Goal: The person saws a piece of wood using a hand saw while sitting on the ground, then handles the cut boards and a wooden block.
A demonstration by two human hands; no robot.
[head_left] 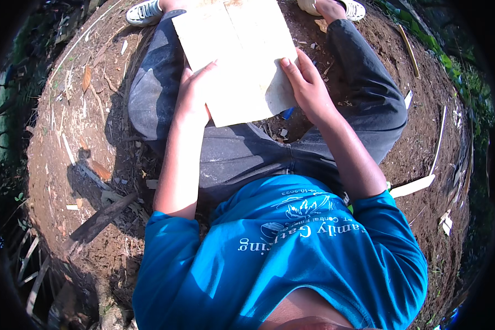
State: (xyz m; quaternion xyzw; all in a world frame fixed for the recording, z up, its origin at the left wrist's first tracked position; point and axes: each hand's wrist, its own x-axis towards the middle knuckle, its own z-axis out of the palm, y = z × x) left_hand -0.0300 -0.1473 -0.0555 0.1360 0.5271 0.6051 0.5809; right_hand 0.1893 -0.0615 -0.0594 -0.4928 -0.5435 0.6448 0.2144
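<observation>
A pale, flat rectangular board [242, 66], washed out by sunlight, is held above my lap and tilted slightly. A thin line runs down its upper part, and a brownish stain marks its far edge. My left hand [193, 93] grips the left edge, thumb on top and the other fingers mostly hidden beneath. On the opposite edge, my right hand [307, 82] holds the board the same way, its thumb lying on the face. Just below the board's near right corner, a small blue thing [287, 113] shows on the ground, too little visible to name.
I sit on bare brown soil [107, 82] with legs bent apart. A dark wood piece [102, 220] lies at my left. Pale wood strips [412, 187] lie at my right, another strip [408, 50] farther off. Chips and dry leaves are scattered around; green plants [451, 55] border the far right.
</observation>
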